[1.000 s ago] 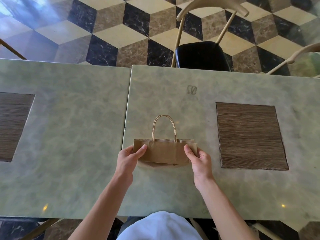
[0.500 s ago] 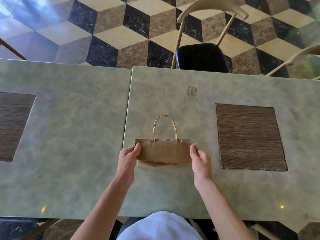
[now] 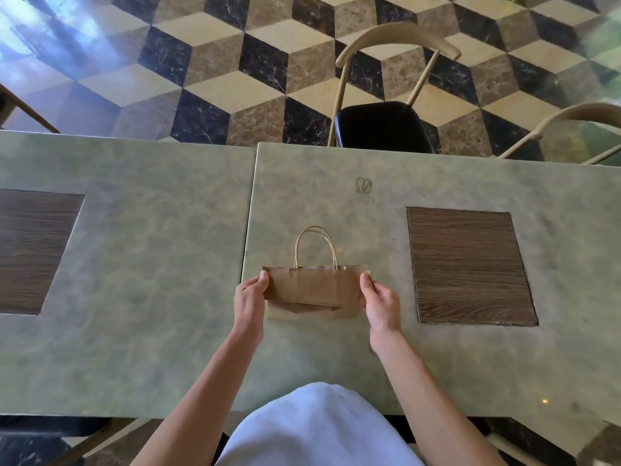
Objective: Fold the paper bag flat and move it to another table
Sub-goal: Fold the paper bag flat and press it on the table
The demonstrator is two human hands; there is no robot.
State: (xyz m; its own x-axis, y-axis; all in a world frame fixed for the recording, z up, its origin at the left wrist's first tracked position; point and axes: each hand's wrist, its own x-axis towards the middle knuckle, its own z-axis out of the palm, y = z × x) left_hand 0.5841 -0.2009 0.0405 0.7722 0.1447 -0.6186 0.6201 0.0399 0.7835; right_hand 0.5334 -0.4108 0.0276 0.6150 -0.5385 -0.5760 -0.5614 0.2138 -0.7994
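A small brown paper bag [image 3: 314, 287] lies flattened on the right green marble table [image 3: 336, 203], close to its left edge. Its lower part is folded up over the body, and its twisted paper handles point away from me. My left hand [image 3: 250, 299] pinches the bag's left end, thumb on top. My right hand [image 3: 381, 301] pinches the right end the same way. The folded flap is lifted slightly, with the bag's base showing beneath it.
A second green table [image 3: 134, 264] abuts on the left, with a dark wood inset [image 3: 30, 250]. The right table has its own wood inset [image 3: 468, 265]. A black-seated chair [image 3: 383, 126] stands behind the table, another chair [image 3: 571, 129] at far right.
Both hands have slid outward along the bag, from pressing on its front face to gripping its two ends. The folded flap has risen a little.
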